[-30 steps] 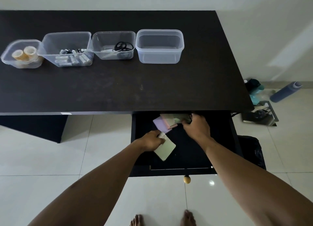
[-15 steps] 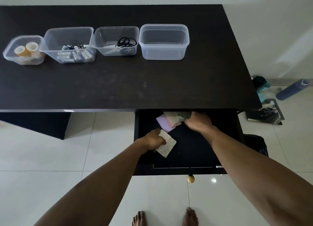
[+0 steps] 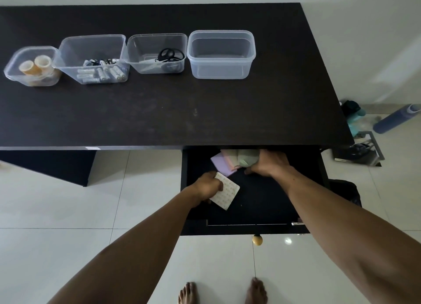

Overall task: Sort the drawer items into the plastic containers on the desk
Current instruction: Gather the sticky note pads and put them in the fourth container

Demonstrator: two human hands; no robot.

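Both hands are down in the open drawer (image 3: 262, 208), so the step in hand is picking up the last items. The left hand (image 3: 208, 186), at 9 o'clock in the drawer, has its grip pinched on the edge of a pale sheet (image 3: 226, 192) patterned with small marks, which is tilted off the drawer floor. The right hand (image 3: 267, 162), at 12 o'clock under the desk edge, has its grip curled over a fanned bunch of coloured pads (image 3: 224, 164): purple, pink and green.

The next move probably calls for lifting both loads clear of the drawer front and carrying them up to 12 o'clock. The empty tub (image 3: 219, 71) at the right end of the row looks like the likely home for paper goods.

The dark tabletop (image 3: 159, 112) carries four clear tubs in a line. From 10 o'clock towards 12 they hold tape rolls (image 3: 36, 64), batteries (image 3: 102, 72) and scissors (image 3: 169, 54), and then comes the empty one.

The floor (image 3: 57, 201) is pale glossy tile. A blue bottle (image 3: 396, 119) lies at 3 o'clock beside some clutter, and the wall is plain white.
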